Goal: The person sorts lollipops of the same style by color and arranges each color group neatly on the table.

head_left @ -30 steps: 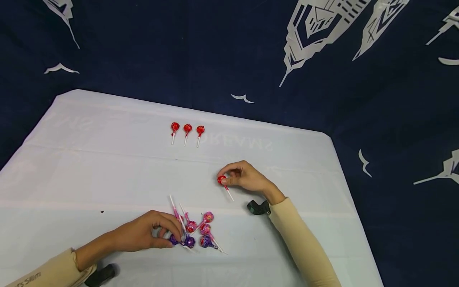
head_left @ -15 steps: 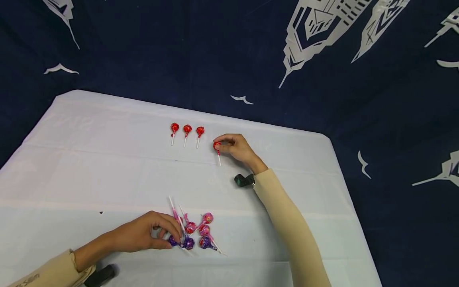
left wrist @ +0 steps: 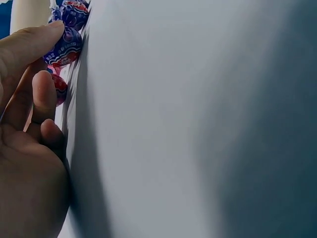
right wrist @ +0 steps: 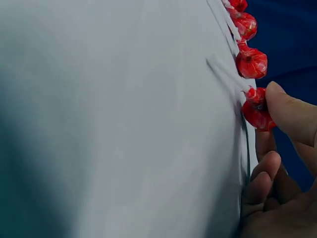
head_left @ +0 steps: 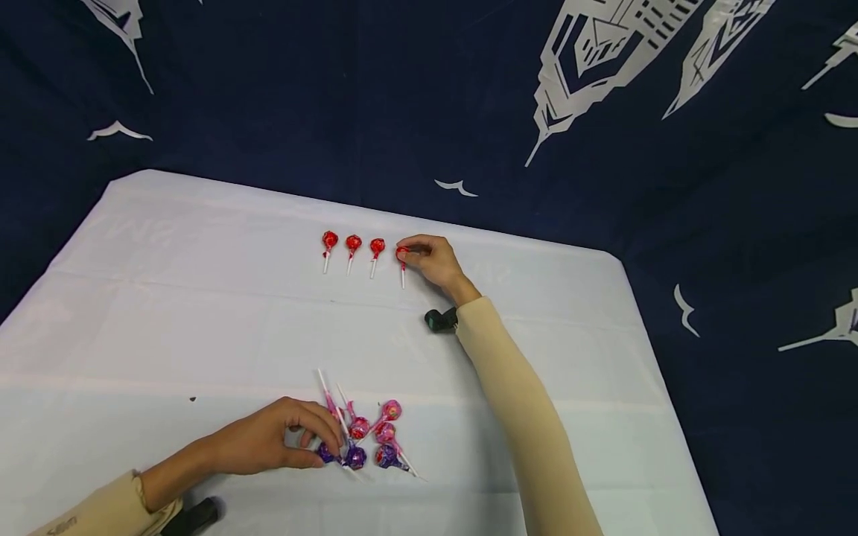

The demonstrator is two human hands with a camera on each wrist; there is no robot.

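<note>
At the far part of the table my right hand (head_left: 436, 260) pinches a red-wrapped lollipop (right wrist: 257, 111) by its head, thumb on one side. Its white stick points toward me, close over the cloth. Left of it, three more red lollipops (head_left: 353, 243) lie in a row with sticks facing the same way. Down at the near side, my left hand (head_left: 275, 435) holds a purple lollipop (left wrist: 67, 47) between thumb and fingers. This one lies at the edge of a small pile of pink lollipops (head_left: 359, 426) and purple ones, partly hidden by the fingers.
A white cloth (head_left: 201, 327) covers the table, with a small dark speck (head_left: 192, 399) on the left. Behind it hangs a dark blue curtain (head_left: 302, 97) with white prints. Black wrist cameras (head_left: 440, 321) jut from both sleeves.
My right hand has carried the red lollipop away from me and slightly left, to the right end of the red row. The left hand stays at the pile.
</note>
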